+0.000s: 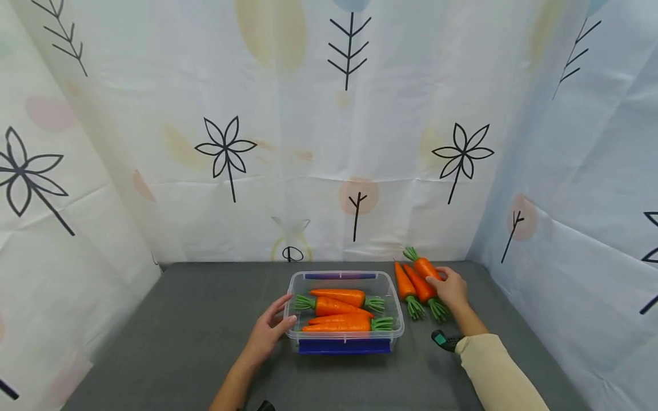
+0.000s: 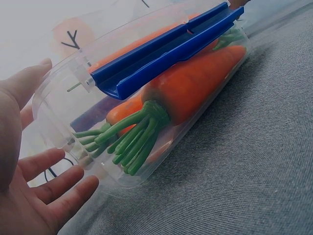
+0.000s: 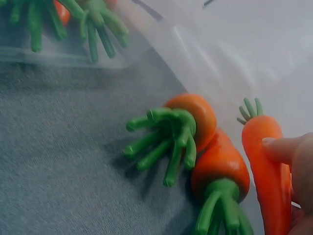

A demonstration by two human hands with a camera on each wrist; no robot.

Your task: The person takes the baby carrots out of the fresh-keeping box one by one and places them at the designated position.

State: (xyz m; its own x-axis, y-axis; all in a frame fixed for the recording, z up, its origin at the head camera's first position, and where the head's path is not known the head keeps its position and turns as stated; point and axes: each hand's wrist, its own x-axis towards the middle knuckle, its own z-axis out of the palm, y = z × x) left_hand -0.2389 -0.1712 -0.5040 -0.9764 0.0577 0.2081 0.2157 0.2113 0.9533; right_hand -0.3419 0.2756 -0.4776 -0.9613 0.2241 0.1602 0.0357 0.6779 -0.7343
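Note:
A clear plastic box (image 1: 396, 325) with blue clasps holds several orange carrots (image 1: 344, 297) with green stems. My left hand (image 1: 269, 328) is at the box's left end, its fingers spread loosely; in the left wrist view the thumb and fingers (image 2: 73, 183) lie against or very near the clear wall. To the right of the box, my right hand (image 1: 452, 288) pinches a carrot (image 1: 424, 267) between thumb and fingers, its stem pointing away. Beside it two more carrots (image 3: 220, 171) lie on the grey cloth, stems towards me. Part of the pinched carrot is hidden behind the right hand.
Grey cloth covers the table (image 1: 205, 319). A white patterned curtain (image 1: 308, 142) hangs along the back and both sides, close behind the loose carrots. A dark strap with a small device (image 1: 446, 340) sits at the right wrist.

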